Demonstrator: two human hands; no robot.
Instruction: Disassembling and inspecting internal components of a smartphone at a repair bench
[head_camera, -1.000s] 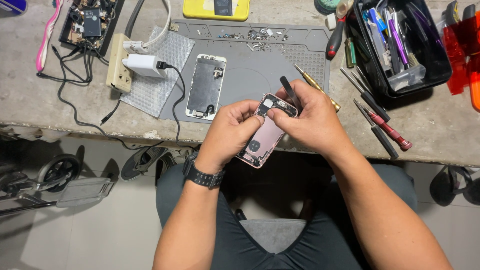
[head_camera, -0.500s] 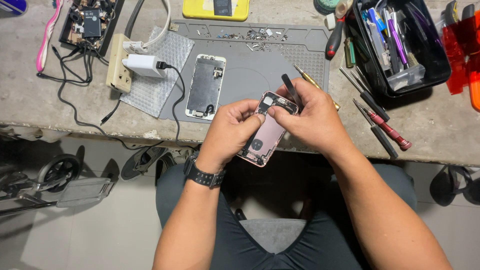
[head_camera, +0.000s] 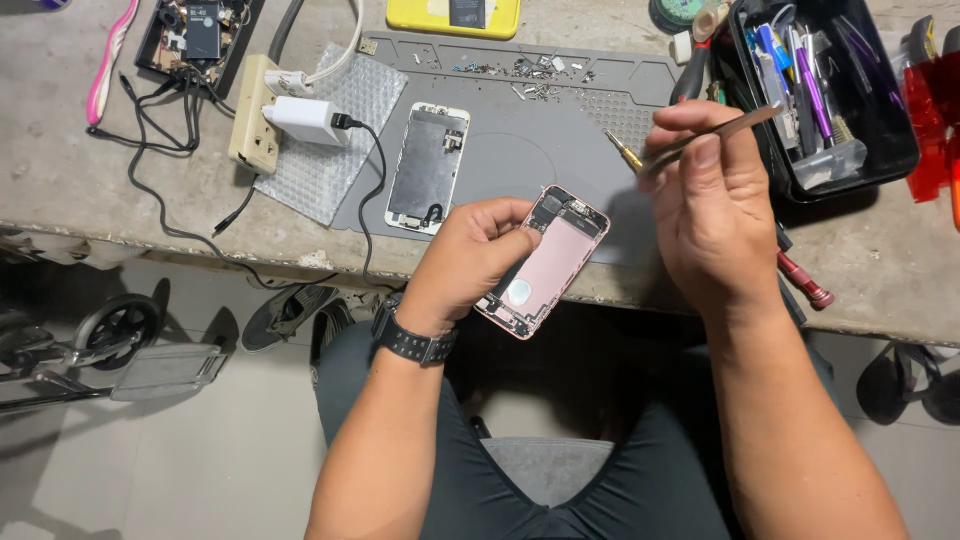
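At the far left of the worktop (head_camera: 60, 170) a pink toothbrush (head_camera: 108, 62) lay beside a black tray of electronic parts (head_camera: 198, 35), with black cables (head_camera: 165, 190) trailing toward the edge. Next came a beige power strip (head_camera: 255, 120) carrying a white charger (head_camera: 305, 120), both partly over a sheet of bubble wrap (head_camera: 335, 150). A grey work mat (head_camera: 520, 140) covered the middle of the worktop, small screws and bits (head_camera: 530, 70) scattered along its top edge, and a detached phone screen panel (head_camera: 428, 167) lay face down on its left part.

The left hand (head_camera: 468, 262), a black watch (head_camera: 412, 340) on its wrist, gripped an opened phone body (head_camera: 545, 262) at the front edge of the worktop, above the person's lap. The fingers were clenched around its left side, the thumb lying across the inside near the top. The phone body was a rose-pink metal shell tilted to the right, its screen gone, its inner cavity mostly bare pink plate, with dark components crowded at the upper end and a pale round spot and small fittings near the lower end.

To the right and apart from the phone, the right hand (head_camera: 715, 205) was raised over the mat's right edge, its fingers pinched on slim metal tweezers (head_camera: 710, 135) pointing up to the right. A yellow-tipped screwdriver (head_camera: 625, 152) showed just left of that hand. Further right stood a black bin of tools (head_camera: 825, 85), a red-handled screwdriver (head_camera: 805, 282) lay near the worktop's edge, and red translucent items (head_camera: 930, 110) sat at the far right.
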